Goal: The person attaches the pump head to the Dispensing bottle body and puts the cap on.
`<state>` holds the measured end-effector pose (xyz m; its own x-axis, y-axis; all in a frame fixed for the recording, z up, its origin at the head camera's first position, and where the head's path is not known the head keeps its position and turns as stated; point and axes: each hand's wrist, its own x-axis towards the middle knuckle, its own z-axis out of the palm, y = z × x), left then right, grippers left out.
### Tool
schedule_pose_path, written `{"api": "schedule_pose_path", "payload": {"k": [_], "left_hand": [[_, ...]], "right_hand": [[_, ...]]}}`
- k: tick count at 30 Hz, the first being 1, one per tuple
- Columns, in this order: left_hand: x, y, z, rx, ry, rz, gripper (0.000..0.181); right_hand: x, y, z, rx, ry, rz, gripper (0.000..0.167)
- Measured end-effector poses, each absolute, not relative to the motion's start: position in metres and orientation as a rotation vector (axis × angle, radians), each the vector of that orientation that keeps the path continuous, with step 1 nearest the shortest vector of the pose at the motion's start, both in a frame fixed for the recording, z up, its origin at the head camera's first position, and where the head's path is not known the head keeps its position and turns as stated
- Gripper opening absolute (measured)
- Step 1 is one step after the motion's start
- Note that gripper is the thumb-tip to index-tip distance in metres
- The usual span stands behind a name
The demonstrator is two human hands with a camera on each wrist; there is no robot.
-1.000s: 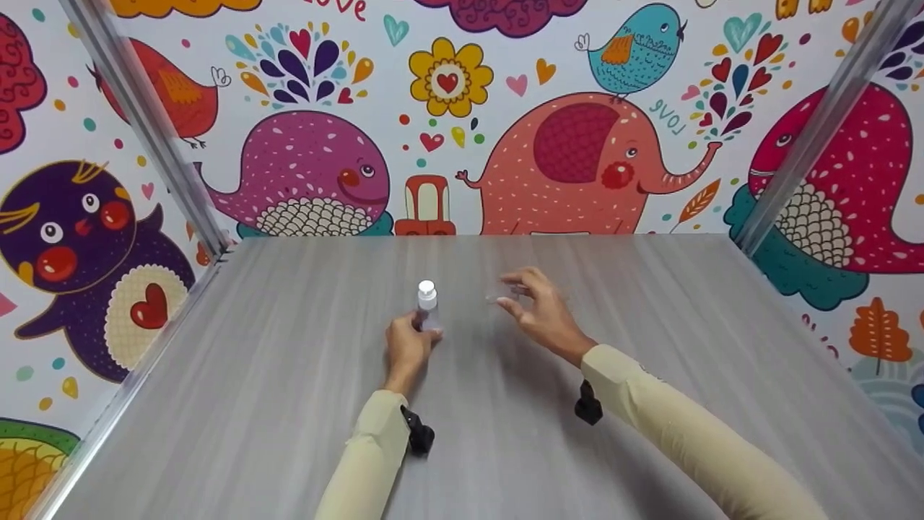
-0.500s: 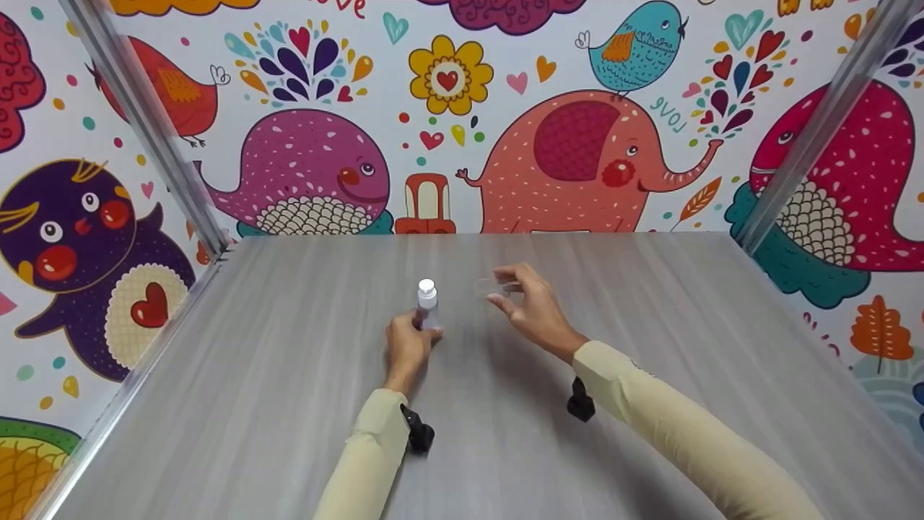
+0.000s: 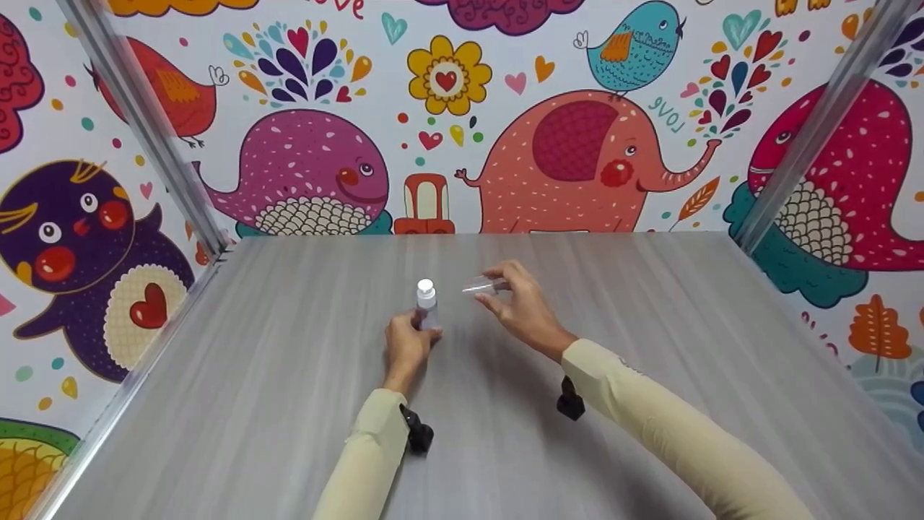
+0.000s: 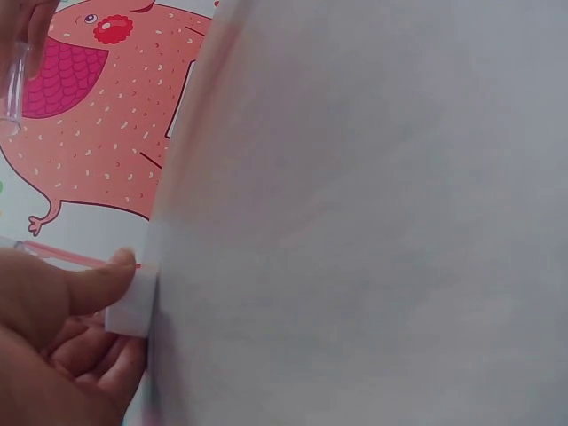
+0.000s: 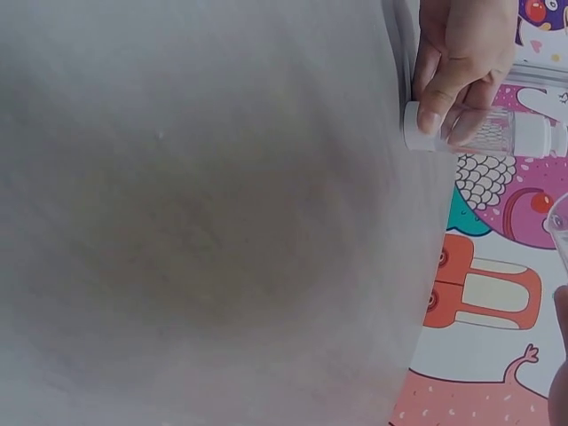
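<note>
My left hand (image 3: pixel 406 345) grips the lower part of a small pump bottle (image 3: pixel 426 302) that stands upright on the table. Its body is see-through, with a white collar and pump top; the right wrist view shows the bottle (image 5: pixel 493 133) with a white base too. Just to the right and held above the table, my right hand (image 3: pixel 527 310) pinches a clear cap (image 3: pixel 478 286) between thumb and fingers. The cap lies tilted, its open end toward the bottle and apart from it. In the left wrist view, the clear cap (image 4: pixel 13 89) shows at the upper left edge.
The grey wood-grain table (image 3: pixel 289 404) stretches around both hands. A wall (image 3: pixel 375 43) printed with cartoon animals rises behind it. Metal posts (image 3: pixel 808 137) stand at the back corners. Each wrist carries a small black camera mount (image 3: pixel 419 431).
My right hand has moved left toward the bottle, and the clear cap in it has come nearer to the pump top. The left hand and the bottle have stayed in place.
</note>
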<state>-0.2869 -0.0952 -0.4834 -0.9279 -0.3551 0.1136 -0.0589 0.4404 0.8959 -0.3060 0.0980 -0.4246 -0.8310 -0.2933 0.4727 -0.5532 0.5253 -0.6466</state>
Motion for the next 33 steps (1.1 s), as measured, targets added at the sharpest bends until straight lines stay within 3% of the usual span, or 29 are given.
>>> {"api": "schedule_pose_path", "payload": {"k": [14,33], "left_hand": [[-0.287,-0.096,-0.482,0.346,-2.415,-1.481,0.026],[-0.286,-0.096,-0.483,0.311,-2.405,-1.468,0.028]], "right_hand": [[-0.308,0.083,-0.420,0.737,-2.427,1.221,0.044],[-0.309,0.064,-0.413,0.719,-2.423,1.291,0.041]]}}
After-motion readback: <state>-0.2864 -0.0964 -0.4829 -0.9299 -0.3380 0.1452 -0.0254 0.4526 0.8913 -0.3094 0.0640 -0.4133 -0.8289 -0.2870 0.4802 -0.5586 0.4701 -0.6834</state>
